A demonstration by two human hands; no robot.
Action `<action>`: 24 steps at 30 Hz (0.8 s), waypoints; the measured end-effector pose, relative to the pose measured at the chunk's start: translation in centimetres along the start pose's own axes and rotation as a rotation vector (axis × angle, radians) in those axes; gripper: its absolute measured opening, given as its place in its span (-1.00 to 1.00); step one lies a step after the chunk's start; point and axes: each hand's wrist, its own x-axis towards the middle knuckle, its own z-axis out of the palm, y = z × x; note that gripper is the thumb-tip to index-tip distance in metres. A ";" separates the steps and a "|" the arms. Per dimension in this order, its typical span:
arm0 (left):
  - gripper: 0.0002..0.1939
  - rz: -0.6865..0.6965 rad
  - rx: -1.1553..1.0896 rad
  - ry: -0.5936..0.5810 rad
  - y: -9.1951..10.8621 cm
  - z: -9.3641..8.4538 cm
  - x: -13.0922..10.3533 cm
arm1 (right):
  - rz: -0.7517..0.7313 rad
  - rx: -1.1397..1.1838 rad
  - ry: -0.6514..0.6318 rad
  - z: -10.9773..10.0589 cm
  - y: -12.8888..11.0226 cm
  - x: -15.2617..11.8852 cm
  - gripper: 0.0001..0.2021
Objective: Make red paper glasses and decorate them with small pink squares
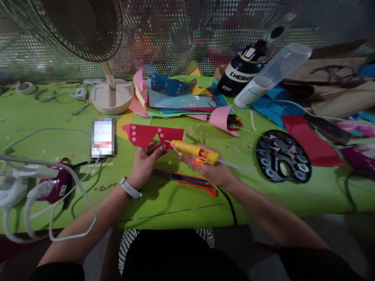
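My left hand (145, 162) pinches the lower edge of a red paper glasses cutout (143, 134) dotted with small pale pink diamonds. In my right hand (212, 170) is a yellow hot glue gun (190, 148) with a red light glowing on it. Its nozzle points left, over the right part of the red paper, close to my left fingertips. From its rear sticks out a clear glue stick (234, 165). A pink paper strip (175, 148) shows beside my right fingers. Below both hands lies an orange and black utility knife (191, 180). Tiny pink paper pieces (195, 128) are scattered behind the gun.
Blue paper glasses (166, 85) rest on stacked coloured paper at the back. A fan (111, 97) and a phone (102, 138) stand left, near cables and a purple power strip (54, 181). On the right are a black mask (301, 150), a black bottle (234, 74) and a clear bottle (272, 74).
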 end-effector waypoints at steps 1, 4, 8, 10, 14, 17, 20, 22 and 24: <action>-0.75 0.000 -0.005 0.001 0.0 0.0 0.0 | -0.001 -0.003 0.015 0.0 0.0 0.0 -0.70; -0.72 0.001 -0.008 -0.005 0.0 0.2 -0.1 | 0.003 -0.024 0.027 0.2 0.1 0.0 -0.67; -0.72 0.006 0.000 -0.013 0.3 0.4 -0.2 | -0.019 -0.006 0.027 0.3 0.0 0.0 -0.70; -0.71 0.006 -0.010 -0.014 0.3 0.4 -0.3 | -0.015 -0.007 0.035 0.3 0.0 0.0 -0.72; -0.70 0.010 -0.028 -0.021 0.3 0.5 -0.3 | -0.027 -0.006 0.028 0.4 0.0 0.0 -0.75; -0.70 0.003 -0.026 -0.025 0.3 0.4 -0.3 | -0.028 -0.018 0.029 0.3 0.0 0.0 -0.75; -0.69 0.000 -0.036 -0.022 0.2 0.3 -0.2 | -0.034 -0.033 0.034 0.3 0.2 0.0 -0.75; -0.71 0.001 -0.039 -0.020 0.2 0.3 -0.2 | -0.045 -0.060 0.029 0.3 0.3 0.0 -0.75; -0.72 -0.003 -0.033 -0.021 0.1 0.3 -0.2 | -0.053 -0.073 0.014 0.2 0.4 -0.1 -0.77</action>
